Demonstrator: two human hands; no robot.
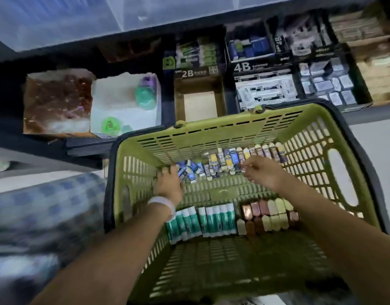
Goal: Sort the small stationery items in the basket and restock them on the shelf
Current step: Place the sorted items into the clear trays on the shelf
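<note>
A green plastic basket [310, 137] stands below the shelf. A row of small erasers [229, 159] lines its far side, with blue ones [190, 170] at the left end. Green-and-white glue sticks [203, 221] and brown and cream erasers [269, 214] lie nearer me. My left hand [167, 183] reaches down with its fingers curled among the blue erasers. My right hand [262, 170] is at the eraser row, its fingertips pinching one small eraser. Both forearms stretch into the basket.
The dark shelf [145, 38] holds display boxes: an almost bare 2B box [199, 100], a 4B box [264, 89] with packets, a box of small grey packs [328, 84], a white box with green sharpeners [125, 102] and a brown one [55, 104]. Checked fabric [42, 216] is at left.
</note>
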